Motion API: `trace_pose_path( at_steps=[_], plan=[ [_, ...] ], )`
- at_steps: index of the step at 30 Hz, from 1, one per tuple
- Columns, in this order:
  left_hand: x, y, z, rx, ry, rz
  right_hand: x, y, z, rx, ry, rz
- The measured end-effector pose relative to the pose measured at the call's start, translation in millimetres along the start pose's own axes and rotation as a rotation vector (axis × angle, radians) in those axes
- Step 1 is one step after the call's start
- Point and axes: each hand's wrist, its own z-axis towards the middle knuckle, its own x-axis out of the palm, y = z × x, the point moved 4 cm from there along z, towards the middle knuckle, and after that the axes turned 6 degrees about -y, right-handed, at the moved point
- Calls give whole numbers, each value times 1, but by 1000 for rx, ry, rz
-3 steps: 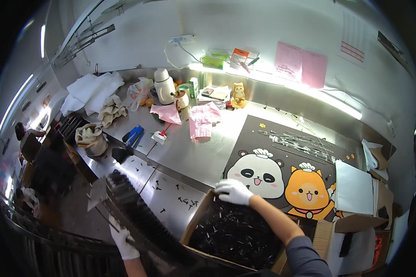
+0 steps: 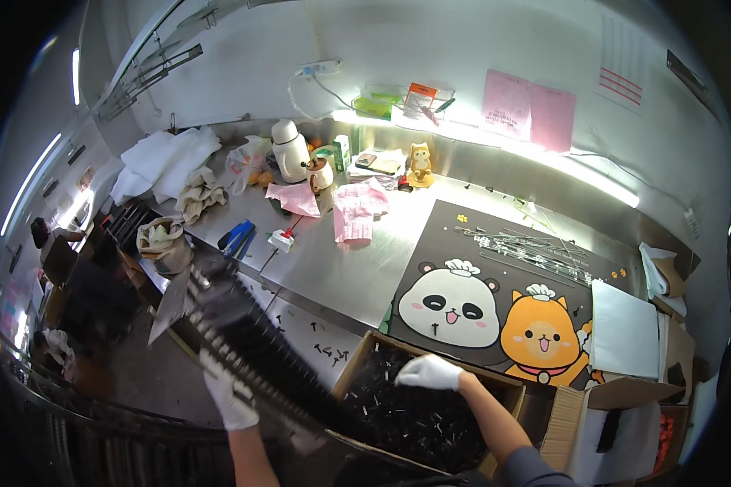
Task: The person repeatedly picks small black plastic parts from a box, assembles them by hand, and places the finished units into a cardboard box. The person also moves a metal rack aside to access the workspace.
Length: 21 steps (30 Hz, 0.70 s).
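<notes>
My left hand (image 2: 234, 402), in a white glove, grips the lower side of a long black rack (image 2: 260, 341) lined with rows of black pieces. It is tilted and blurred, and its lower end hangs over the cardboard box's left side. My right hand (image 2: 430, 373), gloved too, is over the open cardboard box (image 2: 351, 367); its fingers are bent together and whatever they hold is hidden. Many small black parts (image 2: 414, 422), some with shiny metal bits, lie in the box.
More small black parts (image 2: 330, 354) lie scattered on the metal surface left of the box. Thin metal rods (image 2: 536, 253) rest on a dark cartoon mat (image 2: 414, 260). Further back stand a white thermos (image 2: 291, 154) and a mug (image 2: 320, 174). Another open box (image 2: 568, 418) is at the right.
My right hand has moved from the box's far left edge to over the parts inside. My left hand and the rack have shifted to the right.
</notes>
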Motion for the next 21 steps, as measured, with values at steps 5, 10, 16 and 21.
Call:
trace_pose_path(
  at_steps=[5,10,16,21],
  plan=[
    [144,73,56,316,19,161,-18,-5,-53,29,-538,289],
    [174,168,84,678,31,547,-20,-29,-78,74,-671,308],
    [233,165,80,-296,547,-118,-30,-31,-101,99,-939,442],
    [265,225,-40,-1501,713,-780,-32,-7,-120,312,-1184,349]
  ],
)
